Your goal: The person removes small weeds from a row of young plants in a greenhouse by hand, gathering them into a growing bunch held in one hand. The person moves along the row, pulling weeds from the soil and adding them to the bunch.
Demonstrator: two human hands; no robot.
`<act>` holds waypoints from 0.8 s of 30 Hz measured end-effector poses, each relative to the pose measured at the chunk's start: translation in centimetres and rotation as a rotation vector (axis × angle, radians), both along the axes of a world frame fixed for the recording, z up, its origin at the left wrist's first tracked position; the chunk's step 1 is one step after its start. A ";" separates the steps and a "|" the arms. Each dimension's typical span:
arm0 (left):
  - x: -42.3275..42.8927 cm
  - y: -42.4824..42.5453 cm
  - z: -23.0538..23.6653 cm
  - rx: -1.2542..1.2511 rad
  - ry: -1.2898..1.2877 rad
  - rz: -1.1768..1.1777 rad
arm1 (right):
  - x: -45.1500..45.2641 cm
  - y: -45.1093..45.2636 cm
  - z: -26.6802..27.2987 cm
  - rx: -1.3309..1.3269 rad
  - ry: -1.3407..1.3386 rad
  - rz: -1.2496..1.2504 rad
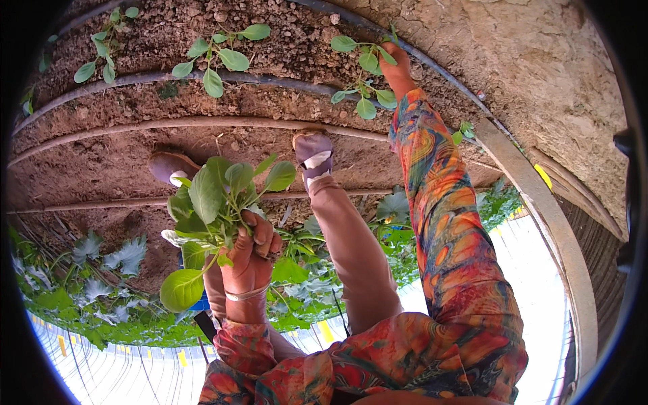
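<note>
My left hand (248,258) is closed around a bunch of leafy green seedlings (210,202), their broad leaves fanning up and left. My right hand (396,68) reaches far out to the soil bed, beside a black irrigation hose (430,63). Seedling leaves (368,62) lie against its left side, and a small green sprig shows just beyond the fingers. The fingertips are partly hidden, so whether they grip anything is unclear. Just nearer stands another seedling (365,107), by a second hose (283,82).
More seedlings (215,58) grow in the crumbly soil (288,55) to the left. A thin pole or pipe (228,121) crosses the ground by my shoes (313,147). Large-leaved plants (121,253) fill the side nearer my body. A concrete edge (536,177) curves along the right.
</note>
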State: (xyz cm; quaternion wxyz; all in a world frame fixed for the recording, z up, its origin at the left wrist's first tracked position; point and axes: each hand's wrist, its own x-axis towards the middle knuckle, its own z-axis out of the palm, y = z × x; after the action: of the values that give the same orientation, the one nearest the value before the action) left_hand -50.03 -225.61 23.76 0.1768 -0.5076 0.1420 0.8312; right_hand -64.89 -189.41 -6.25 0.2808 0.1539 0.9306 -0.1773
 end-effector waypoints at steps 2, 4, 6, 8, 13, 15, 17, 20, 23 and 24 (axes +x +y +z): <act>0.0 0.0 0.1 -0.008 -0.019 -0.006 | 0.0 0.0 -0.2 0.027 -0.016 -0.005; -0.1 0.0 0.1 -0.012 -0.021 -0.009 | -0.1 0.1 -0.3 0.049 -0.057 0.024; -0.1 -0.1 0.2 -0.014 -0.015 -0.007 | -0.2 0.2 -0.2 0.051 -0.106 -0.003; -0.1 -0.1 0.2 -0.003 -0.026 -0.003 | -0.2 0.2 -0.1 0.010 -0.101 -0.036; 0.1 -0.2 0.1 0.008 -0.029 0.008 | 0.0 0.0 -0.1 0.007 -0.086 -0.053; 0.1 -0.2 0.1 0.014 -0.027 0.016 | -0.1 -0.1 -0.2 0.029 -0.079 -0.088; 0.0 -0.2 0.1 0.009 -0.034 0.007 | -0.1 -0.1 -0.2 0.036 -0.023 -0.034; -0.1 -0.1 0.1 0.001 -0.034 -0.001 | 0.1 0.1 -0.2 -0.023 -0.029 0.003; -0.2 0.0 0.0 0.009 -0.049 0.001 | 1.1 0.6 -0.3 -0.185 -0.005 -0.173; -0.2 0.0 -0.1 0.018 -0.042 0.011 | 1.5 0.7 -0.4 -0.304 0.051 -0.239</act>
State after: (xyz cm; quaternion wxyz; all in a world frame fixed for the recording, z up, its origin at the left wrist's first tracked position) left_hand -50.21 -225.57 23.70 0.1798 -0.5241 0.1283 0.8225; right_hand -63.39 -188.71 -6.63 0.2540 0.2144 0.8752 -0.3515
